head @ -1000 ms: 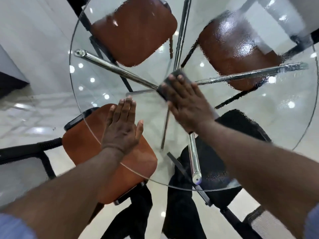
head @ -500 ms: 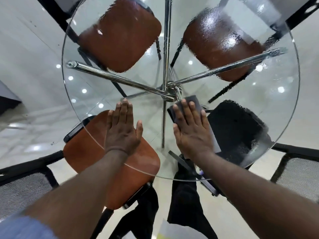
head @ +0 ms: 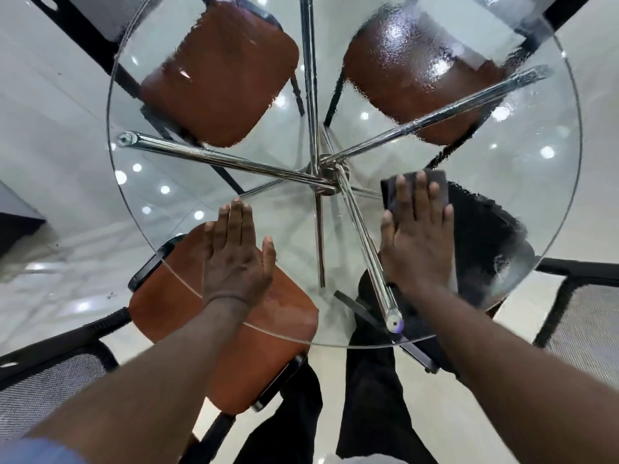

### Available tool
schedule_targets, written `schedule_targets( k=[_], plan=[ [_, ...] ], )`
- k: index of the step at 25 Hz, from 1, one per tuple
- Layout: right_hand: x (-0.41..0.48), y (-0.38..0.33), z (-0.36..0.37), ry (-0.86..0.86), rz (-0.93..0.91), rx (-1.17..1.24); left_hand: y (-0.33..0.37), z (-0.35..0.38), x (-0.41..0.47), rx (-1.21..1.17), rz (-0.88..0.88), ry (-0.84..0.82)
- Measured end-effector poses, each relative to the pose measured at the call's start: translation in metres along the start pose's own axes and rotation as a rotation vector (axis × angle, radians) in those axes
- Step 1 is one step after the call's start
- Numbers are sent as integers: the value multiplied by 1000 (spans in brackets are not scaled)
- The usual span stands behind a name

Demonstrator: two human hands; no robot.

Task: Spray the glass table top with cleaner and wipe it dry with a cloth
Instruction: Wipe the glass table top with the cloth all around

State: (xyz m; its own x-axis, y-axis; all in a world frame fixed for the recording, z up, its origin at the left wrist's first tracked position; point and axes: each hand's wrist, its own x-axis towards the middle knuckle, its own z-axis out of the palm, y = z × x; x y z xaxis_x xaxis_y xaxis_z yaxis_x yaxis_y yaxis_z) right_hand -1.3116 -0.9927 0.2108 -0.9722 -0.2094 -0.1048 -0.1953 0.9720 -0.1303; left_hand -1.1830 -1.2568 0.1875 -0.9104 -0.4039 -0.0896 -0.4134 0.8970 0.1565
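Note:
A round glass table top fills the view, with chrome legs meeting under its centre. My right hand lies flat with straight fingers on a dark grey cloth, pressing it onto the glass right of centre. Only the cloth's far edge shows past my fingertips. My left hand rests flat on the glass near the front-left edge, fingers straight and together, holding nothing. The far half of the glass looks wet and rippled. No spray bottle is in view.
Brown-seated chairs stand under the table at far left, far right and near left. A black seat lies under the right side. Mesh chair backs sit at the lower corners. The floor is glossy and pale.
My right hand slid the cloth from the table's centre toward me, then to the right. My left hand stayed flat in the same spot. The camera view shifted.

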Motion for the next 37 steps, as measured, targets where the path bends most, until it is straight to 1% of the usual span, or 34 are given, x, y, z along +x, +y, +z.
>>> schedule_targets(
  k=[1, 2, 3, 5, 6, 7, 8, 10, 12, 13, 15, 16, 17, 18, 20, 21, 22, 23, 24, 25, 27, 28, 29, 30, 31, 33, 34, 35, 36, 37],
  plan=[
    [-21, -10, 4, -9, -5, -23, 0, -1, 0, 2, 1, -2],
    [-33, -24, 7, -21, -66, -28, 0, -1, 0, 2, 2, -7],
    [-34, -37, 10, -33, -175, -31, 0, -1, 0, 1, 3, -9],
    [-5, -56, 8, -53, -457, -33, 0, 1, 1, -3, 5, -11],
    [18, -61, 6, -47, -559, -21, -1, 3, 1, -2, 7, -4],
    [42, -66, 5, -37, -585, -13, -2, 5, 1, 0, 10, 6],
    [64, -68, 3, -38, -530, -1, -3, 6, 1, 3, 12, 12],
    [83, -65, 1, -32, -284, 53, -5, 7, 1, 2, 19, 6],
    [68, -48, 3, -2, -60, 102, -4, 7, 1, -8, 17, 8],
    [48, -41, 5, 7, 16, 95, -3, 6, 1, -10, 15, 8],
    [0, -40, 8, 21, 79, 43, -3, 5, 1, -19, 7, 12],
    [-21, -44, 11, 19, 55, 12, -3, 4, 0, -26, 9, 15],
    [-33, -48, 12, 5, -25, -8, -3, 4, 0, -27, 13, 16],
    [-34, -50, 13, -24, -173, -18, -3, 3, 0, -24, 15, 16],
    [-5, -43, 7, -84, -589, -90, -3, 5, 1, -20, 24, 12],
    [19, -37, 2, -94, -755, -125, -3, 5, 0, -19, 26, 15],
    [44, -32, 0, -89, -827, -136, -4, 6, 1, -14, 28, 22],
    [67, -29, -1, -77, -785, -118, -4, 8, 1, -9, 27, 29],
    [83, -28, -2, -60, -650, -77, -4, 9, 1, -8, 24, 32],
    [89, -29, -2, -34, -466, -26, -4, 9, 1, -10, 25, 33],
    [69, -38, 4, 33, -136, 65, -4, 7, -1, -16, 25, 29],
    [47, -43, 9, 63, -39, 70, -3, 6, -1, -17, 25, 25],
    [20, -45, 14, 80, -14, 55, -3, 5, 0, -21, 23, 19],
    [-11, -43, 15, 65, -69, 31, -3, 3, 0, -27, 20, 14],
    [-40, -37, 17, 37, -193, 4, -3, 1, -1, -32, 18, 7],
    [-72, -10, 14, -27, -554, -83, -1, -1, -2, -39, 20, -11],
    [-66, 7, 10, -57, -728, -137, -1, -1, -1, -41, 14, -21],
    [-51, 21, 5, -86, -864, -184, -1, 0, 0, -41, 7, -26],
    [-31, 31, 2, -96, -921, -201, -1, 0, 0, -40, 6, -24],
    [-10, 37, -1, -93, -884, -187, -1, 1, 1, -35, 10, -17]
  ],
)
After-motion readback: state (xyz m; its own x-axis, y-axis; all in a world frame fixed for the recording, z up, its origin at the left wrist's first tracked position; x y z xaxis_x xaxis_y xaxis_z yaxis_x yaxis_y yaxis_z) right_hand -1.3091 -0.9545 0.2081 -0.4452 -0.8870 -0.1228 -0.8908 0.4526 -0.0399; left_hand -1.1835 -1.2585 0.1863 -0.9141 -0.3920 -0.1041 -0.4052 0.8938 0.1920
